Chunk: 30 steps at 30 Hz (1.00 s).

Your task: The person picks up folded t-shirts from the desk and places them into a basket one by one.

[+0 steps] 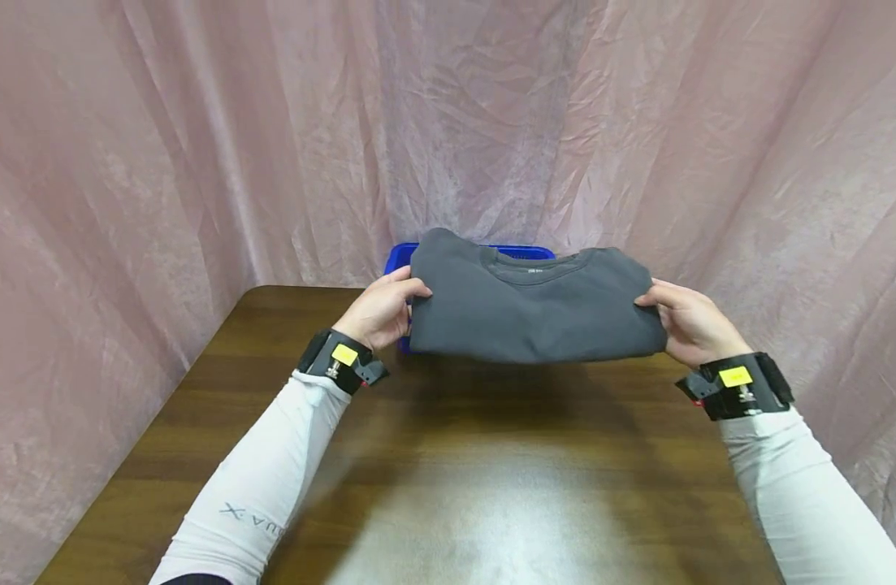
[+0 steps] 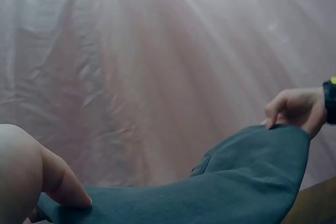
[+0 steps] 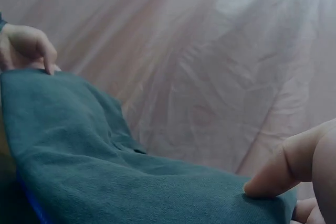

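Observation:
A dark grey folded shirt (image 1: 535, 321) hangs in the air above the table, its round neckline facing up at the far side. My left hand (image 1: 382, 309) pinches its left edge, thumb on top and the other fingers behind. At the opposite edge my right hand (image 1: 692, 321) pinches the cloth the same way. In the left wrist view the shirt (image 2: 210, 198) sags between both hands. The right wrist view shows my right thumb pressing on the shirt (image 3: 131, 182) near its corner. Behind the shirt stands a blue plastic basket (image 1: 400, 258), mostly hidden by it.
The brown wooden table (image 1: 448, 487) lies below, with its left edge visible and shadows of my arms on it. Pink curtains (image 1: 272, 146) hang around the back and both sides, close behind the basket.

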Tool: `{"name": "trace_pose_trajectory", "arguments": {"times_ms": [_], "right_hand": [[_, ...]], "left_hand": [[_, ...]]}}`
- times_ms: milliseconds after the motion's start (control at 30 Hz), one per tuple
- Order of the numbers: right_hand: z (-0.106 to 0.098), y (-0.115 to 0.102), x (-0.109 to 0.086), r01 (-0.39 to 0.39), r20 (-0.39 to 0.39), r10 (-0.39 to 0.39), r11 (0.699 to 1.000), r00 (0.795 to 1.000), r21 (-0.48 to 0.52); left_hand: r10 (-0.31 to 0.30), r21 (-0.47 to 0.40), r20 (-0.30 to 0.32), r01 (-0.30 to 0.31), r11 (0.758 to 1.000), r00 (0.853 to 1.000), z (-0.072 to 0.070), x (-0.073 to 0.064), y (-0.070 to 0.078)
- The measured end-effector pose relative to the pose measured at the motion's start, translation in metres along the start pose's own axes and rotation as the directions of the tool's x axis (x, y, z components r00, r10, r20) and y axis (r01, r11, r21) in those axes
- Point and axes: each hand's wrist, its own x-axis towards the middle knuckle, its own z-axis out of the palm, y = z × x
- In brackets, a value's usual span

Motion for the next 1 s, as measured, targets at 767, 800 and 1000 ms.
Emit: {"name": "trace_pose_trajectory", "arguments": {"times_ms": [767,800,1000], "right_hand": [[0.014,0.024,0.127,-0.088,-0.317,0.038,0.986,0.948,-0.145],[0.014,0.026,0.128,-0.095,-0.335,0.026,0.977,0.942,-0.190],[0.015,0.029,0.115,-0.196,-0.475,-0.151,0.773,0.867,-0.604]], "left_hand": [[0.100,0.178,-0.386,-0.032,0.983,0.917,-0.056,0.067,0.009],[0.099,0.190,-0.390,-0.025,0.981,0.916,-0.058,0.068,0.007],[0.287,0.481,-0.485,-0.022,0.876,0.826,-0.071,0.054,0.007]]}}
